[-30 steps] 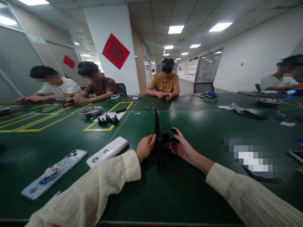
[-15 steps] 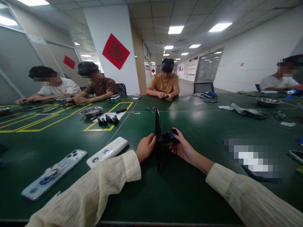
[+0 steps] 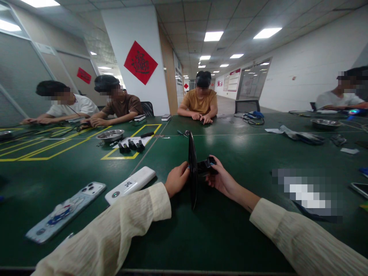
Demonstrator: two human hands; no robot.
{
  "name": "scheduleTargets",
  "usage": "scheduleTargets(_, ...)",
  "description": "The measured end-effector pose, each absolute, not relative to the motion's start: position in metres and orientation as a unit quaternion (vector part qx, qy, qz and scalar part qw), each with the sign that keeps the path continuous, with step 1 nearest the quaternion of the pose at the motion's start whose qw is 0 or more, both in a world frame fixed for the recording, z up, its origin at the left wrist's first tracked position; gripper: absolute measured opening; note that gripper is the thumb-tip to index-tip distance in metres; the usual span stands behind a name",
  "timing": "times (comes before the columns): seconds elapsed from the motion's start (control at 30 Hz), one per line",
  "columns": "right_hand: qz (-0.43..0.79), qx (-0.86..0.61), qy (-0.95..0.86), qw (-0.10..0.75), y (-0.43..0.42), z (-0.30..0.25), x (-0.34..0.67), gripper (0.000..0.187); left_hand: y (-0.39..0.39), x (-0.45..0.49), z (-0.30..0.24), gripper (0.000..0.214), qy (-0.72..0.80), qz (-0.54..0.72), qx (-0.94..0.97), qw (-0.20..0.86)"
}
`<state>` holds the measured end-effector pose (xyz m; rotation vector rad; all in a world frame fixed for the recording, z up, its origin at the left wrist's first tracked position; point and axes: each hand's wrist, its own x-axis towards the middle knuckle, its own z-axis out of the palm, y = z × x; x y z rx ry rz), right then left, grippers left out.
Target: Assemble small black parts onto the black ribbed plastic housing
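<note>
Edge-on to me stands a thin, dark panel with a curved outline; what kind of device it is I cannot make out. My left hand is closed on its left side, thumb against the face. From the panel's right side juts a black, block-like mount, and my right hand is wrapped around its outer end, fingers curled underneath. The mount appears to touch the panel. By my left forearm lie a white device marked 26 and a phone in a printed case.
On the green table, a metal bowl and several black cylindrical parts sit at the left back. A pixelated dark item lies to the right. Another metal bowl and cables are farther back. Several people sit around.
My hands, the panel and the mount stay in the same place. Across the table, the person in the yellow shirt has lowered and spread their hands slightly.
</note>
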<state>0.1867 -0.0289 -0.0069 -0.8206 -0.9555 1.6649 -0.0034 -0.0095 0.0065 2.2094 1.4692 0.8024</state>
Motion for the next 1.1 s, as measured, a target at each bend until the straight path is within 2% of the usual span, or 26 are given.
scheduleTargets(0.5, 0.69, -0.34, -0.389, 0.507, -0.0302, -0.005, 0.1864, 0.056, -0.0111, -0.0029, 0.0094, 0.035, 0.519, 0.261, 0.796, 0.168)
scheduleTargets(0.77, 0.691, -0.338, -0.394, 0.503, -0.0296, -0.0069, 0.1875, 0.059, -0.0127, 0.0002, 0.0119, 0.051, 0.544, 0.231, 0.793, 0.147)
scheduleTargets(1.1, 0.688, -0.344, -0.391, 0.506, -0.0291, -0.0062, 0.1858, 0.056, -0.0133, -0.0012, 0.0102, 0.048, 0.53, 0.222, 0.809, 0.124)
